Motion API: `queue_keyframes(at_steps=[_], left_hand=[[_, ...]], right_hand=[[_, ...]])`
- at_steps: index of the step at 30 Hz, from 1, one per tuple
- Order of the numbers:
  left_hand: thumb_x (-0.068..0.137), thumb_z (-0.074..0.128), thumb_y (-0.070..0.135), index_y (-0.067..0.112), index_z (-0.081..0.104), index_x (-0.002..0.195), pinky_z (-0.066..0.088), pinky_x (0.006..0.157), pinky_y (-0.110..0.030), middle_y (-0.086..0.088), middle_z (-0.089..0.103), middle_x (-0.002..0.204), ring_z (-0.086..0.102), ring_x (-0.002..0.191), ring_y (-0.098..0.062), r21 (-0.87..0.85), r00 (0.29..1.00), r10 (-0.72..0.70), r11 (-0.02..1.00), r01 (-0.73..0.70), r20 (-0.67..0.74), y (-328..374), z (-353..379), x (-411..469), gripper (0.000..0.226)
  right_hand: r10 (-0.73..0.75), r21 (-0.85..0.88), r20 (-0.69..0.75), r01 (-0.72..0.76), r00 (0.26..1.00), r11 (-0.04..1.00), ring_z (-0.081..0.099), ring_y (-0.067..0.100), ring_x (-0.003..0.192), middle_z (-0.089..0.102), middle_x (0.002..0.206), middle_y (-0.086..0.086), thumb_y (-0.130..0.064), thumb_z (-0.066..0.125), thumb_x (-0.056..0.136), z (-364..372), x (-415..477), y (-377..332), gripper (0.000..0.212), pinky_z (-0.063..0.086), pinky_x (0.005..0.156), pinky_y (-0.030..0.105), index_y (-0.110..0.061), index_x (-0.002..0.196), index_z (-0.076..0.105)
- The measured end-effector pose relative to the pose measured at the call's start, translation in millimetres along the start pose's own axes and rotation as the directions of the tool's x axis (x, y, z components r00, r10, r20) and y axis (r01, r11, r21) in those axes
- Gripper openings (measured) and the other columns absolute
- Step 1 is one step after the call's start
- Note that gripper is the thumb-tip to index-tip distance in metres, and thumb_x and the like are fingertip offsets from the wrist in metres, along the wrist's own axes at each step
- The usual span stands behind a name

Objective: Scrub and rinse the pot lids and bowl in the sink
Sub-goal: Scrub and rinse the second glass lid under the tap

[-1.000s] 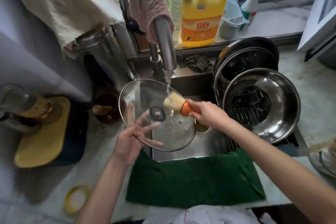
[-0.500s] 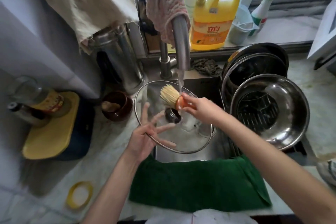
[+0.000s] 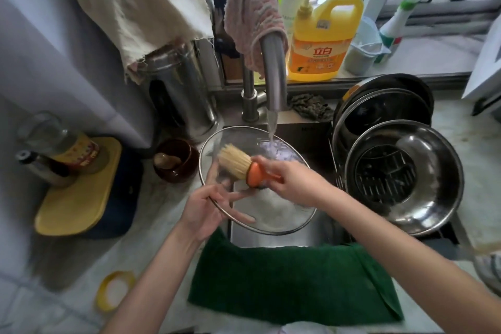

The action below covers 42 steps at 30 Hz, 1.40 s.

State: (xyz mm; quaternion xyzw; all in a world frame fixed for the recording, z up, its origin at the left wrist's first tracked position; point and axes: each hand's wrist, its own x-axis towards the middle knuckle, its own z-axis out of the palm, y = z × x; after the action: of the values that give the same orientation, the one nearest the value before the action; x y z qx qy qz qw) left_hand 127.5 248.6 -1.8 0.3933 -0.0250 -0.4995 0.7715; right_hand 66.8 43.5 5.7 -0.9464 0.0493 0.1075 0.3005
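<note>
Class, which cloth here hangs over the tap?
The pink knitted cloth; the green towel lies on the sink's front edge, the beige one drapes a steel canister.

A home kitchen: a steel sink (image 3: pixel 282 237) under a running faucet (image 3: pixel 273 73), dish soap jug (image 3: pixel 320 43) on the windowsill
</note>
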Motion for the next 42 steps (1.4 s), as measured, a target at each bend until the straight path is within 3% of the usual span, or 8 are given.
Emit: queue_keyframes(at_steps=[6,10,14,21,27,30,34,42], left_hand=[[0.044,0.068,0.002,0.045,0.023,0.145,0.049,0.062,-0.069,-0.020,0.035,0.148,0.044,0.121,-0.056,-0.096,1.000,-0.019,0.995,0.021,0.024,-3,-5,-4,0.119],[0.051,0.064,0.003,0.039,0.022,0.147,0.050,0.065,-0.068,-0.019,0.040,0.145,0.044,0.123,-0.053,-0.044,0.994,-0.068,0.996,0.071,0.080,-3,2,1,0.112],[0.064,0.065,0.008,0.038,0.003,0.149,0.043,0.076,-0.076,-0.014,0.061,0.125,0.044,0.124,-0.049,-0.095,0.986,-0.030,0.994,0.046,0.166,2,-8,-8,0.110],[0.058,0.054,0.001,0.034,0.031,0.145,0.049,0.067,-0.070,-0.023,0.035,0.147,0.036,0.126,-0.058,-0.087,0.982,-0.063,0.993,0.079,0.177,11,4,-1,0.096],[0.046,0.065,0.005,0.046,0.027,0.144,0.042,0.069,-0.078,-0.018,0.037,0.147,0.047,0.120,-0.054,-0.082,1.000,0.012,0.997,-0.009,0.028,9,-4,-9,0.113],[0.049,0.060,0.004,0.048,0.025,0.144,0.050,0.061,-0.069,-0.017,0.035,0.148,0.048,0.120,-0.053,-0.050,1.000,-0.005,0.999,0.005,0.012,6,-3,-8,0.111],[0.058,0.037,0.001,0.051,0.018,0.144,0.053,0.059,-0.060,-0.014,0.040,0.146,0.051,0.119,-0.049,0.012,0.999,-0.023,1.000,0.023,0.038,8,7,-6,0.101],[0.053,0.046,0.002,0.050,0.023,0.144,0.052,0.061,-0.064,-0.016,0.042,0.144,0.050,0.119,-0.051,-0.045,1.000,0.015,0.999,-0.015,-0.004,12,-2,-9,0.106]], right_hand=[[0.283,-0.140,-0.109,-0.297,0.953,0.944,0.063,0.025,0.096,0.065,0.118,0.008,-0.035,0.052,0.093,-30,-2,39,0.054,0.053,0.078,0.037,-0.043,0.143,0.034],[0.076,0.016,-0.119,-0.075,0.990,0.997,0.064,0.028,0.098,0.068,0.113,0.006,-0.029,0.057,0.090,-2,1,-12,0.051,0.048,0.074,0.033,-0.036,0.139,0.044],[-0.020,-0.228,0.025,0.025,0.999,0.973,0.064,0.021,0.084,0.069,0.100,-0.002,-0.039,0.050,0.094,-32,-17,3,0.049,0.039,0.061,0.027,-0.048,0.140,0.037],[-0.180,-0.308,-0.114,0.138,0.977,0.941,0.065,0.036,0.083,0.070,0.093,0.012,-0.026,0.055,0.090,-33,15,-6,0.034,0.041,0.063,0.033,-0.023,0.123,0.060],[0.162,-0.451,-0.052,-0.168,0.985,0.876,0.065,0.029,0.092,0.066,0.109,0.008,-0.033,0.048,0.092,-60,-8,27,0.058,0.051,0.074,0.036,-0.043,0.146,0.029],[0.052,-0.325,0.025,-0.041,0.998,0.945,0.065,0.028,0.092,0.067,0.110,0.006,-0.032,0.051,0.091,-39,-21,3,0.054,0.050,0.074,0.035,-0.043,0.142,0.036],[-0.073,-0.359,-0.115,0.027,0.991,0.933,0.066,0.030,0.084,0.069,0.097,0.007,-0.034,0.047,0.092,-25,5,1,0.053,0.050,0.068,0.037,-0.043,0.143,0.034],[0.265,-0.233,-0.175,-0.301,0.948,0.925,0.063,0.032,0.096,0.065,0.113,0.012,-0.031,0.046,0.094,-33,1,35,0.055,0.050,0.076,0.040,-0.035,0.147,0.030]])
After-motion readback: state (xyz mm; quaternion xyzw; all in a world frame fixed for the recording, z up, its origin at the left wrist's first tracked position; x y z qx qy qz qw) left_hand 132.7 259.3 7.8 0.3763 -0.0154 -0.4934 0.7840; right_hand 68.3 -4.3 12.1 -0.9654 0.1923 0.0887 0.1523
